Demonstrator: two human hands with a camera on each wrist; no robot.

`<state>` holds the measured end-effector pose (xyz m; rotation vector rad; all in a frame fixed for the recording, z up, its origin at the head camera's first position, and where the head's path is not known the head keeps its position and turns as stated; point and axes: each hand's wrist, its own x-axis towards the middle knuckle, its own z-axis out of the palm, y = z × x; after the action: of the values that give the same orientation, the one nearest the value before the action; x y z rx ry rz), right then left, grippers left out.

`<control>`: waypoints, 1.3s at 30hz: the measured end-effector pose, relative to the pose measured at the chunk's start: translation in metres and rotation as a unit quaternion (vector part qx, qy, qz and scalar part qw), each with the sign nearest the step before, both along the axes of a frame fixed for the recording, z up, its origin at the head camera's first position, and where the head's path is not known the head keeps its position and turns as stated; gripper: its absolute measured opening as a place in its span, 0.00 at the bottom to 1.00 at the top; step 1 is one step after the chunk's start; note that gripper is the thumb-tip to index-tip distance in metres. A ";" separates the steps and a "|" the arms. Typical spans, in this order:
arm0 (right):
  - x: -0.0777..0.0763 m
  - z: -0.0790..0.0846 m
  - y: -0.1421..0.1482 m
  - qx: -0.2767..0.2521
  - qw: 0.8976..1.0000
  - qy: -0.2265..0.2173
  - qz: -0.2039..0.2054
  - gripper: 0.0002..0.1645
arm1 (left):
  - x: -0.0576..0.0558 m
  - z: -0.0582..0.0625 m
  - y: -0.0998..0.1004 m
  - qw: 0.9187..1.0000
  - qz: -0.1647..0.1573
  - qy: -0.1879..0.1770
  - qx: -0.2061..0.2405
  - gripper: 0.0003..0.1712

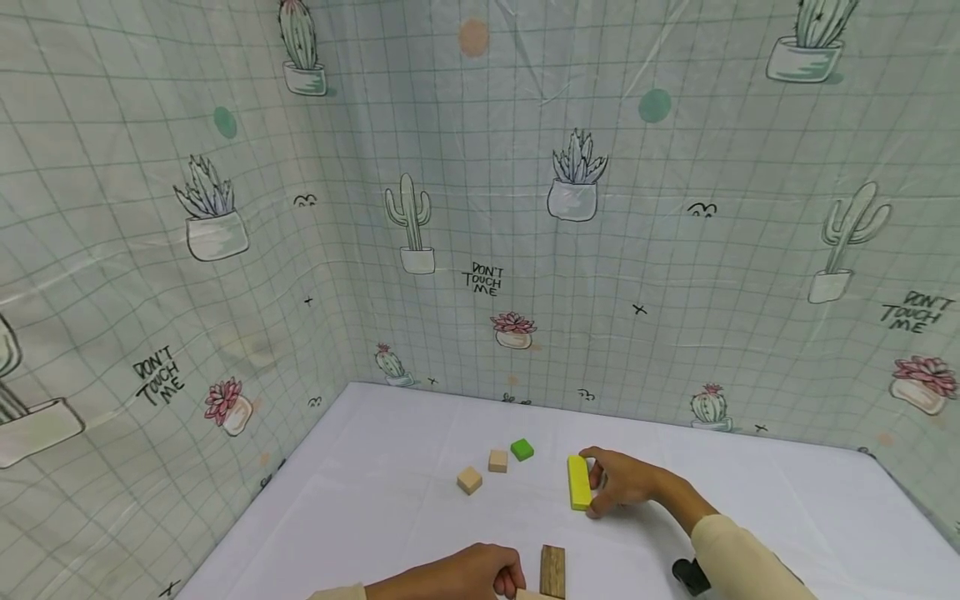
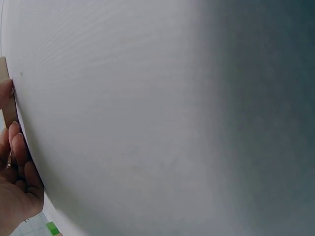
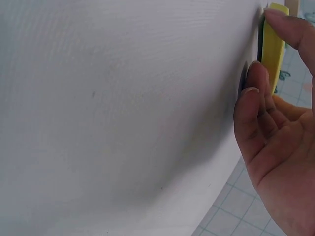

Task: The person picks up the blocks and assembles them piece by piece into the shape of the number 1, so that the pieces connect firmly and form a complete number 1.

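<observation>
A long yellow block (image 1: pixel 578 483) lies on the white table, spanned end to end by the thumb and a finger of my right hand (image 1: pixel 626 481). In the right wrist view the thumb presses one end of this yellow block (image 3: pixel 273 51), while other fingers curl loosely beside it. Low in the head view, my left hand (image 1: pixel 476 573) pinches a pale wooden block (image 1: pixel 531 595), which the bottom edge cuts off. The left wrist view has the thumb and fingertips on that block (image 2: pixel 10 115). Just right of the left hand lies a dark brown wooden block (image 1: pixel 552 571).
Farther back on the table (image 1: pixel 405 442) are a small green block (image 1: pixel 522 449) and two pale wooden cubes, one nearer the green block (image 1: pixel 498 461), the other farther left (image 1: pixel 469 480). A black object (image 1: pixel 690 577) shows beside the right sleeve. A cactus-print curtain (image 1: pixel 450 350) borders the table.
</observation>
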<state>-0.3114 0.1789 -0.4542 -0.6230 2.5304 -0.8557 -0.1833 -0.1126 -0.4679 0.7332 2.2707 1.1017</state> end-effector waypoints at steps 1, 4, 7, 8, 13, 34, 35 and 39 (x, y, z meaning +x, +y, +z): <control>0.000 0.000 0.000 0.001 1.000 0.001 0.001 0.55 | 0.000 0.000 0.000 1.000 -0.001 0.000 0.000 0.10; 0.000 0.001 0.000 0.006 1.000 0.006 0.005 0.54 | 0.000 0.001 0.000 1.000 0.000 0.000 0.000 0.09; 0.000 0.000 0.001 0.009 1.000 0.009 0.006 0.55 | 0.002 0.003 0.000 1.000 0.003 -0.007 0.005 0.08; 0.000 0.000 0.001 0.011 1.000 0.010 0.004 0.55 | 0.002 0.003 0.000 1.000 0.003 -0.008 0.007 0.08; 0.001 -0.002 0.003 0.011 1.000 0.013 0.003 0.56 | 0.004 0.004 0.000 1.000 0.004 -0.010 0.009 0.07; 0.010 0.005 0.003 -0.009 1.000 0.013 0.024 0.54 | 0.002 0.002 -0.001 1.000 0.001 0.000 0.012 0.10; 0.011 0.005 0.003 -0.011 1.000 0.013 0.025 0.54 | 0.002 0.002 -0.001 1.000 0.000 0.002 0.012 0.10; 0.012 0.005 0.003 -0.012 1.000 0.007 0.025 0.54 | 0.003 0.002 -0.001 1.000 0.000 0.002 0.012 0.09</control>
<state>-0.2990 0.1819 -0.4490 -0.6994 2.5084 -0.8674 -0.1803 -0.1136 -0.4654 0.7466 2.2641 1.1295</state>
